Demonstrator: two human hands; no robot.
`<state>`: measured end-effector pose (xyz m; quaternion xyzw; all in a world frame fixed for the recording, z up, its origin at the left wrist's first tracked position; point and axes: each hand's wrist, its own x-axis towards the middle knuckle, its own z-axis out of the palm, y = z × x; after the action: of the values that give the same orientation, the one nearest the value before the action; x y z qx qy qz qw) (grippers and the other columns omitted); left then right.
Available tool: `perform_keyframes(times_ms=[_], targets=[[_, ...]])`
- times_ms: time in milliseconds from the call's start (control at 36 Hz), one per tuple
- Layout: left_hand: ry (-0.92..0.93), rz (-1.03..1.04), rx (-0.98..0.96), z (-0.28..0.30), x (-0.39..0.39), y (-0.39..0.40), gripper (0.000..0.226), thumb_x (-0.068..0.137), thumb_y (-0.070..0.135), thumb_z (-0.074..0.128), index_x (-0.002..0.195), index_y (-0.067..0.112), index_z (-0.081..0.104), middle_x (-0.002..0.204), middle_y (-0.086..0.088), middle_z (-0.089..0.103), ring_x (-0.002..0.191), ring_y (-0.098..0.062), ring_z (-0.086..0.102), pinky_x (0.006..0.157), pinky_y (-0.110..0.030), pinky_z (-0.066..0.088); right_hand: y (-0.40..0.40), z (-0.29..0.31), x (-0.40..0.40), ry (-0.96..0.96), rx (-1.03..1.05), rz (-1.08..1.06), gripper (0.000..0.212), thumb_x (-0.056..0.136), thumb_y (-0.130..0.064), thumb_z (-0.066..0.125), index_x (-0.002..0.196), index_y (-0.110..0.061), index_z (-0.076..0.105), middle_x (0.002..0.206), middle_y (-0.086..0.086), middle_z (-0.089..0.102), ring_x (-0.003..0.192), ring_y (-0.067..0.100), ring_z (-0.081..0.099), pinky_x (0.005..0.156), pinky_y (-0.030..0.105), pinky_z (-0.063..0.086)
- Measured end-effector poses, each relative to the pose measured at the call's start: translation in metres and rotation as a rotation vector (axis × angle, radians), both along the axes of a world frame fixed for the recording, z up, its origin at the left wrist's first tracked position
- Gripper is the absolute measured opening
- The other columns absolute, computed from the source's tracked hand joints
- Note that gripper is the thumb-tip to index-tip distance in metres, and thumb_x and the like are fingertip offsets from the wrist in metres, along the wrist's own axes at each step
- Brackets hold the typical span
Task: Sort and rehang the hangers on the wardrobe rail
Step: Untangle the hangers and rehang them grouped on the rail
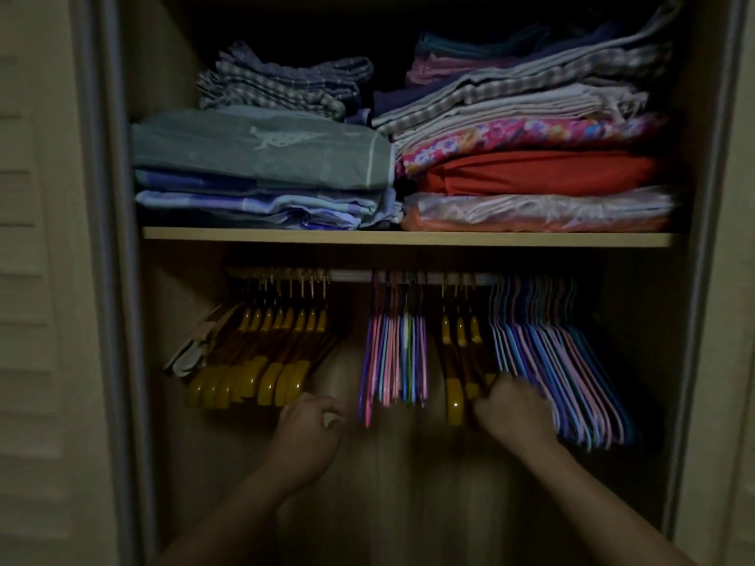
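Note:
A pale rail (355, 275) runs under the shelf inside a dim wardrobe. Several brown wooden hangers (261, 353) with yellow ends hang at its left. Thin pink, blue and purple hangers (394, 361) hang in the middle. Three more wooden hangers (459, 361) hang to their right, then a large bunch of thin coloured hangers (564, 369). My right hand (510, 406) grips the lower ends of the three wooden hangers. My left hand (312, 422) is below the gap between the left wooden group and the middle bunch, fingers curled, holding nothing I can see.
A wooden shelf (408, 237) above the rail carries stacks of folded linen (261, 165) and folded coloured cloth (531, 169). A louvred door (32, 279) stands at the left. The wardrobe's right side wall (694, 320) is close to the thin hangers.

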<state>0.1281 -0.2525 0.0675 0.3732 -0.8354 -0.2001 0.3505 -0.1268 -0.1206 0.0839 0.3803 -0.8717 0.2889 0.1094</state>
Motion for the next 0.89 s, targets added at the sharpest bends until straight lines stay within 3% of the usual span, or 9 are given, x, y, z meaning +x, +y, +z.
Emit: perform_keyframes(times_ms=[56,167,278,417,500,667,806,889], targets=[[-0.005,-0.004,0.015,0.0,0.001,-0.002,0.019,0.096,0.019,0.058,0.109,0.026,0.069,0.118,0.003,0.056,0.119,-0.016,0.05,0.105,-0.033,0.042,-0.004,0.004,0.001,-0.005,-0.085,0.005,0.022,0.094,-0.039,0.057,0.088,-0.02,0.049,0.078,-0.003,0.055,0.068,0.012,0.053,0.065,0.031,0.045],[0.01,-0.023,0.042,-0.002,0.004,-0.007,0.019,0.096,0.018,0.059,0.109,0.025,0.069,0.118,0.003,0.056,0.119,-0.015,0.051,0.105,-0.035,0.044,-0.008,0.008,-0.001,0.001,-0.153,0.029,0.016,0.1,-0.036,0.05,0.091,-0.022,0.047,0.075,-0.005,0.055,0.063,0.007,0.052,0.05,0.025,0.032],[0.029,-0.025,0.05,-0.002,0.008,-0.014,0.018,0.094,0.017,0.061,0.106,0.026,0.071,0.119,0.002,0.061,0.119,-0.015,0.054,0.106,-0.035,0.043,-0.015,0.012,0.003,0.013,-0.168,0.075,0.012,0.101,-0.03,0.047,0.103,-0.019,0.049,0.079,-0.004,0.056,0.066,0.01,0.055,0.052,0.028,0.038],[0.034,-0.031,0.071,0.002,0.012,-0.019,0.019,0.094,0.017,0.059,0.107,0.026,0.07,0.117,0.003,0.063,0.117,-0.015,0.056,0.104,-0.038,0.045,-0.029,0.018,0.021,0.059,-0.15,0.15,0.015,0.102,-0.032,0.04,0.112,-0.022,0.044,0.091,0.0,0.059,0.077,0.02,0.062,0.072,0.041,0.054],[0.039,-0.028,0.077,0.003,0.014,-0.018,0.02,0.095,0.017,0.058,0.107,0.027,0.07,0.118,0.004,0.062,0.116,-0.015,0.055,0.103,-0.04,0.046,-0.035,0.018,0.029,0.072,-0.128,0.162,0.017,0.102,-0.034,0.037,0.112,-0.022,0.044,0.096,0.002,0.059,0.083,0.025,0.063,0.078,0.046,0.055],[0.023,-0.037,0.053,0.002,0.018,-0.017,0.021,0.095,0.015,0.058,0.109,0.024,0.071,0.12,0.002,0.06,0.118,-0.016,0.053,0.104,-0.037,0.045,-0.037,0.015,0.029,0.107,-0.165,0.146,0.013,0.102,-0.033,0.04,0.107,-0.023,0.046,0.09,-0.002,0.056,0.075,0.018,0.062,0.072,0.044,0.057],[0.025,-0.048,0.022,0.0,0.023,-0.019,0.019,0.094,0.015,0.058,0.103,0.025,0.072,0.111,0.005,0.06,0.104,-0.011,0.058,0.094,-0.028,0.049,-0.028,0.012,0.018,0.1,-0.226,0.121,0.017,0.103,-0.041,0.041,0.105,-0.024,0.046,0.083,-0.005,0.055,0.065,0.011,0.058,0.057,0.032,0.05],[0.035,-0.047,0.026,0.0,0.024,-0.02,0.02,0.093,0.013,0.059,0.099,0.026,0.073,0.108,0.005,0.063,0.096,-0.007,0.061,0.087,-0.025,0.05,-0.023,0.014,0.012,0.133,-0.253,0.096,0.014,0.102,-0.036,0.044,0.106,-0.022,0.047,0.08,-0.006,0.052,0.062,0.01,0.055,0.053,0.029,0.046]])
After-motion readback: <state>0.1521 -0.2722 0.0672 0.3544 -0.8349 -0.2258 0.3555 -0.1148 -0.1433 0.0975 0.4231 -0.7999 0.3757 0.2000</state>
